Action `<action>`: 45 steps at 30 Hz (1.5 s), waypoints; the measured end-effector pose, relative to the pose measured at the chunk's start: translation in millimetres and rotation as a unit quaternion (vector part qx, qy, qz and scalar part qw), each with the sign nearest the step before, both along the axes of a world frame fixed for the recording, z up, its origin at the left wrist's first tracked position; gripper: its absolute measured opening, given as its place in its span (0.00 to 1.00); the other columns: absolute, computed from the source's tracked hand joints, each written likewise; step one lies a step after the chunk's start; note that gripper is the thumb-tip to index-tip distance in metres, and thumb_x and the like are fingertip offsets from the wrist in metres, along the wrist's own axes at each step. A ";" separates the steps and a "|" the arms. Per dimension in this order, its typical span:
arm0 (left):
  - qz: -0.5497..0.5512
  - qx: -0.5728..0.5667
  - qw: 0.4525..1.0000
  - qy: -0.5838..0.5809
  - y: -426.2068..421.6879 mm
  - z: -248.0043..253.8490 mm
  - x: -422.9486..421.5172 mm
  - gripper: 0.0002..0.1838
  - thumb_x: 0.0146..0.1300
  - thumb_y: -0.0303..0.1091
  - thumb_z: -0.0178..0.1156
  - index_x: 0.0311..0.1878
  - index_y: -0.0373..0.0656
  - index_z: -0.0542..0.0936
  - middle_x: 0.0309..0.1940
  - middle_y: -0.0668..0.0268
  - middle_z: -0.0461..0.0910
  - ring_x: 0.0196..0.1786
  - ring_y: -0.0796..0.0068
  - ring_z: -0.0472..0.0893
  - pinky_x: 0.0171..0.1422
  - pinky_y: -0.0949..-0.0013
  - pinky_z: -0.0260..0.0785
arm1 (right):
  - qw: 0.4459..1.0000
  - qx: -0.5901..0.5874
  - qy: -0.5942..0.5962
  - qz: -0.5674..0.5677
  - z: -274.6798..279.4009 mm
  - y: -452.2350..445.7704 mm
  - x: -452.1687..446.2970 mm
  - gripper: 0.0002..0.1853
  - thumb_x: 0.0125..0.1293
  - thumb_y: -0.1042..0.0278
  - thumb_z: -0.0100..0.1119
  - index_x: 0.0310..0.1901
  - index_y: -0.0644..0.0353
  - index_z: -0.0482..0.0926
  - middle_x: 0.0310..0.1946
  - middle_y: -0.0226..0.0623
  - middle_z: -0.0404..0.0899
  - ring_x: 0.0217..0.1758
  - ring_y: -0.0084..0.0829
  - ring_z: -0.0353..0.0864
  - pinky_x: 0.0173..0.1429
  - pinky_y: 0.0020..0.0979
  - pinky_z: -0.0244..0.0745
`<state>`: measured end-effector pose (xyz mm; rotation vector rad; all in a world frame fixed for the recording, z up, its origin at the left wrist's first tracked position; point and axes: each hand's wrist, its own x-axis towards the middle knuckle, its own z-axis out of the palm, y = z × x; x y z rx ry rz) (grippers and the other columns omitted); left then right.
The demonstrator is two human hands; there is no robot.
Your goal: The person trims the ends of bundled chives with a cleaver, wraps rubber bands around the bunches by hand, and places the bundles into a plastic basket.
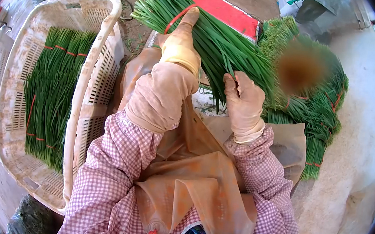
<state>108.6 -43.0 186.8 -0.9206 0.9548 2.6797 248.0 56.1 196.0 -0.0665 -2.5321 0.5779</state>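
A thick bundle of long green stalks point(220, 39) lies slantwise across the top middle, its pale cut ends at the upper left. Near those ends my gloved left hand point(182, 37) is wrapped round it, beside a red band point(179, 18) that crosses the bundle. My gloved right hand point(245, 93) is at the bundle's lower right edge, its thumb and fingers closed together at the leaves. A few leaf tips seem to be between them, though the fingers hide most of that spot.
At the left, a white plastic crate point(77, 103) holds several red-banded green bundles point(52, 95). More banded bundles point(319, 114) are piled at the right. A red and white sack point(224, 9) lies beyond my hands. A brown apron point(194, 174) covers my lap.
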 end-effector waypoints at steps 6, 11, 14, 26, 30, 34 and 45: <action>-0.039 0.110 0.993 0.015 -5.4 13.2 12.8 0.21 0.52 0.35 0.74 0.48 0.41 0.80 0.41 0.62 0.82 0.40 0.64 0.82 0.48 0.58 0.77 | 0.891 -0.446 0.087 -0.008 21.0 4.2 20.0 0.03 0.65 0.72 0.63 0.39 0.58 0.80 0.24 0.30 0.79 0.20 0.17 0.72 0.19 0.18 0.63; -0.003 0.045 0.964 0.263 -26.2 23.3 26.0 0.29 0.49 0.36 0.75 0.54 0.41 0.78 0.46 0.63 0.80 0.47 0.71 0.78 0.54 0.66 0.73 | 0.928 -0.351 0.002 -0.126 6.2 68.7 41.1 0.13 0.67 0.71 0.55 0.52 0.63 0.76 0.35 0.32 0.79 0.30 0.17 0.74 0.32 0.18 0.70; 0.060 0.104 0.963 0.240 -45.2 47.0 1.6 0.46 0.42 0.35 0.79 0.65 0.41 0.66 0.55 0.60 0.75 0.52 0.65 0.77 0.55 0.66 0.72 | 0.977 -0.197 -0.051 -0.058 -17.0 98.7 45.8 0.15 0.66 0.78 0.52 0.54 0.66 0.75 0.41 0.34 0.79 0.31 0.26 0.75 0.37 0.28 0.73; -0.189 -0.644 0.650 0.356 -350.7 182.4 -10.8 0.33 0.51 0.39 0.70 0.60 0.38 0.73 0.45 0.59 0.82 0.47 0.65 0.81 0.56 0.65 0.74 | 0.851 -0.004 -0.522 0.055 -104.9 69.0 41.5 0.16 0.58 0.63 0.65 0.47 0.57 0.80 0.28 0.42 0.81 0.33 0.39 0.82 0.40 0.37 0.75; -0.252 -0.826 0.486 0.136 -392.0 77.4 -11.7 0.45 0.39 0.40 0.77 0.63 0.39 0.69 0.49 0.51 0.81 0.54 0.58 0.80 0.62 0.65 0.71 | 0.845 -0.001 -0.528 0.081 -118.8 54.6 39.4 0.16 0.57 0.63 0.65 0.47 0.57 0.80 0.29 0.44 0.82 0.35 0.42 0.82 0.41 0.38 0.76; -0.352 -0.758 0.548 -0.035 -365.9 -57.7 2.3 0.51 0.37 0.46 0.76 0.66 0.40 0.65 0.53 0.49 0.78 0.57 0.53 0.77 0.62 0.60 0.69 | 0.852 -0.017 -0.514 0.099 -122.2 47.0 43.7 0.15 0.58 0.62 0.63 0.47 0.56 0.80 0.33 0.46 0.82 0.39 0.46 0.82 0.45 0.41 0.76; -0.428 -0.664 0.612 -0.048 -389.2 -96.7 -4.1 0.59 0.40 0.53 0.75 0.73 0.39 0.56 0.64 0.46 0.70 0.67 0.51 0.69 0.70 0.61 0.60 | 0.918 -0.126 -0.368 0.083 -100.8 49.7 -13.9 0.11 0.63 0.70 0.60 0.45 0.62 0.81 0.32 0.39 0.84 0.33 0.30 0.84 0.40 0.30 0.76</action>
